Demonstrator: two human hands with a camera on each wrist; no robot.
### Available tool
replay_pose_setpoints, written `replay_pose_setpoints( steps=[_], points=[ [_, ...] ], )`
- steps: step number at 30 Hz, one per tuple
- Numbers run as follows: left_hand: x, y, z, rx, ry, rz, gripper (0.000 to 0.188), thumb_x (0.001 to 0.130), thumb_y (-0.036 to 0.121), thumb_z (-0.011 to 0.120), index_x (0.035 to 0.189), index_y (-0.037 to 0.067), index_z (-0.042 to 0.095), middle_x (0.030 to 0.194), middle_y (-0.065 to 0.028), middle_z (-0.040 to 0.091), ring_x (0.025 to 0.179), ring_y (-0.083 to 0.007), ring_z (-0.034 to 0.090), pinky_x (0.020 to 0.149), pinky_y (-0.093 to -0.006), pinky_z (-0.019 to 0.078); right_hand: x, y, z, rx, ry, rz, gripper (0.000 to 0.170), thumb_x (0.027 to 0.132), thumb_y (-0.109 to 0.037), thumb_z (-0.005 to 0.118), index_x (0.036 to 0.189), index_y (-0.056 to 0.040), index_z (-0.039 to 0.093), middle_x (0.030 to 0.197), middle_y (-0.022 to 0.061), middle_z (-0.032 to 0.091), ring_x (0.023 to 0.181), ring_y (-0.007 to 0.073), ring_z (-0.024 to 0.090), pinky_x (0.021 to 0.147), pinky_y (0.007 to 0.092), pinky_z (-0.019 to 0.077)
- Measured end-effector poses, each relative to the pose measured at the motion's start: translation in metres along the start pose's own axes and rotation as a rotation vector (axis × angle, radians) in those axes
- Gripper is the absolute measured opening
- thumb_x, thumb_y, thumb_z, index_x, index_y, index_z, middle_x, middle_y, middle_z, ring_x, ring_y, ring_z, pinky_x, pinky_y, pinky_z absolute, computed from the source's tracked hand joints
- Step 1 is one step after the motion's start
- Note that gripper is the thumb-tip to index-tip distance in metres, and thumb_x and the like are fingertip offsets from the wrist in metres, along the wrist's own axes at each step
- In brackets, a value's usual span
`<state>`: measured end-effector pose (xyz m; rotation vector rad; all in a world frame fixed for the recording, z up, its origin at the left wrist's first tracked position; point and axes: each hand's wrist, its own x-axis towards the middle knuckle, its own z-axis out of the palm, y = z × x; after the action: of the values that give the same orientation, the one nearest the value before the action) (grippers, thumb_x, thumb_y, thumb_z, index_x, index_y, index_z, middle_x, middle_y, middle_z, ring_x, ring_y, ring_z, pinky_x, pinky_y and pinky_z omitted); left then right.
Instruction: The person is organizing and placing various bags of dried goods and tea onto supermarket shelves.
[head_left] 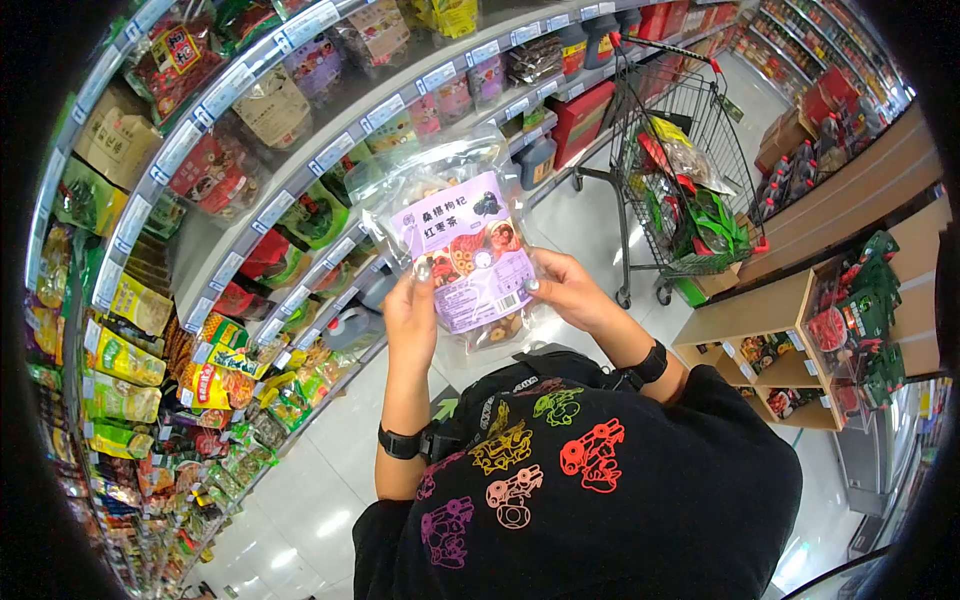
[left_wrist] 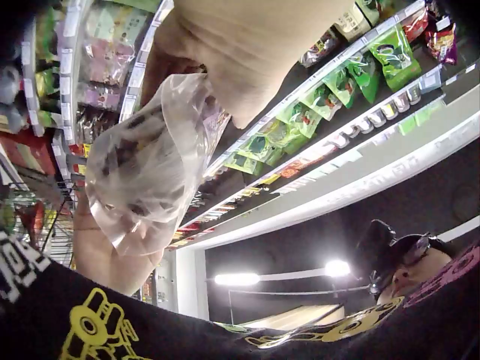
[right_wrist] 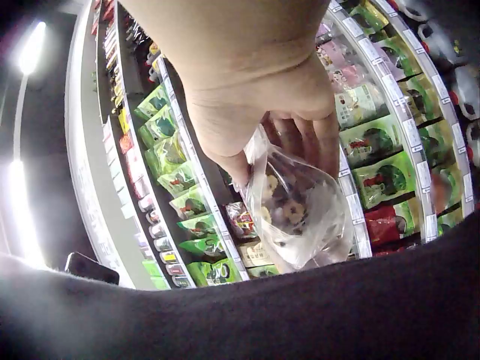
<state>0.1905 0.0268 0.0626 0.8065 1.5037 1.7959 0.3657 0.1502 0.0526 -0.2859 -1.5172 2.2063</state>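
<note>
A shopping cart (head_left: 676, 98) (loaded) stands near shelves (head_left: 330, 153).

Head view: bright, diffuse overhead light; circular wide-angle field with blackened corners, the front edges of the shelf (head_left: 330, 153) bowed into arcs. White reflections spot the floor (head_left: 345, 455) beyond the shelf's lower edge; pale sheen crosses the upper part of the bag (head_left: 465, 250), whose large lettering remains sharp and small print is illegible. Left wrist view: softer and grainier; lamps (left_wrist: 236, 279) burn out to white against a dark ceiling (left_wrist: 300, 229). Right wrist view: lamps flare at left, haze veiling the lower-left cloth (right_wrist: 247, 319); bag slightly blurred.
</note>
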Motion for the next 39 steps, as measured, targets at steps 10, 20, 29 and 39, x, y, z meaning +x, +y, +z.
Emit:
replay_pose_setpoints(
  steps=[10, 20, 29, 39],
  points=[
    [-0.001, 0.005, -0.001, 0.162, 0.062, 0.119, 0.047, 0.094, 0.033, 0.032, 0.1, -0.008, 0.054, 0.097, -0.0109, 0.06, 0.091, -0.0135, 0.053, 0.082, -0.0283, 0.0397, 0.002, 0.007, 0.005, 0.06, 0.018, -0.025, 0.048, 0.083, -0.014, 0.058, 0.124, 0.002, 0.04, 0.114, 0.0066, 0.052, 0.101, 0.0146, 0.051, 0.083, 0.0299, 0.0449],
    [0.0, -0.01, -0.014, 0.341, 0.083, 0.099, 0.042, 0.092, 0.031, 0.037, 0.1, -0.006, 0.055, 0.088, -0.0118, 0.06, 0.085, -0.0164, 0.055, 0.076, -0.0294, 0.0416, 0.01, 0.012, -0.003, -0.01, 0.076, -0.002, 0.049, 0.083, -0.015, 0.057, 0.126, -0.0017, 0.037, 0.113, 0.0058, 0.053, 0.1, 0.0144, 0.051, 0.083, 0.0297, 0.0441],
    [-0.008, 0.031, 0.023, 0.59, -0.448, 0.432, 0.071, 0.067, 0.024, 0.068, 0.13, 0.007, 0.039, 0.09, -0.008, 0.049, 0.064, -0.0191, 0.047, 0.058, -0.0289, 0.0417, 0.032, 0.008, -0.003, 0.528, 0.065, 0.044, 0.058, 0.085, -0.039, 0.05, 0.133, -0.0136, 0.027, 0.108, 0.0069, 0.053, 0.093, 0.0184, 0.054, 0.082, 0.0368, 0.0454],
    [-0.008, 0.021, 0.029, 0.575, -0.37, 0.723, 0.071, 0.056, 0.011, 0.076, 0.12, 0.004, 0.049, 0.081, -0.0062, 0.061, 0.051, -0.0084, 0.043, 0.043, -0.0197, 0.0341, 0.023, -0.024, 0.032, 0.966, -0.203, 0.114, 0.073, 0.081, -0.056, 0.043, 0.138, -0.0166, 0.021, 0.124, 0.0109, 0.044, 0.1, 0.0271, 0.048, 0.083, 0.046, 0.0384]
  ],
)
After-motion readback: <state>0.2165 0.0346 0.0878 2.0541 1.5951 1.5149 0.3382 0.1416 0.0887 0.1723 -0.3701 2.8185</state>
